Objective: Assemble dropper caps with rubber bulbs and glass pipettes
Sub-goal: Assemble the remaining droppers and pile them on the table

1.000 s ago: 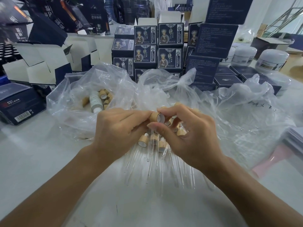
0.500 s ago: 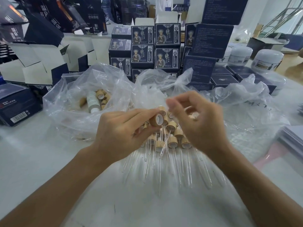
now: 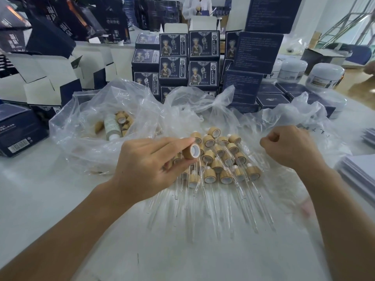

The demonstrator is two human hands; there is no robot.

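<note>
Head view: left hand (image 3: 146, 165) pinches a wooden cap (image 3: 191, 151) between thumb and forefinger, its open white-lined end facing the camera, held just above the pile of droppers (image 3: 221, 159) in the middle of the desk (image 3: 40, 199). Their glass pipettes (image 3: 223, 205) fan toward the near edge. Right hand (image 3: 292, 149) hovers right of the pile over a clear bag (image 3: 253, 118), fingers curled (whether they pinch anything, I cannot tell). A second bag (image 3: 81, 122) toward the far left holds loose caps (image 3: 123, 122) and a bottle (image 3: 110, 126). Dark boxes (image 3: 203, 57) line the far edge.
</note>
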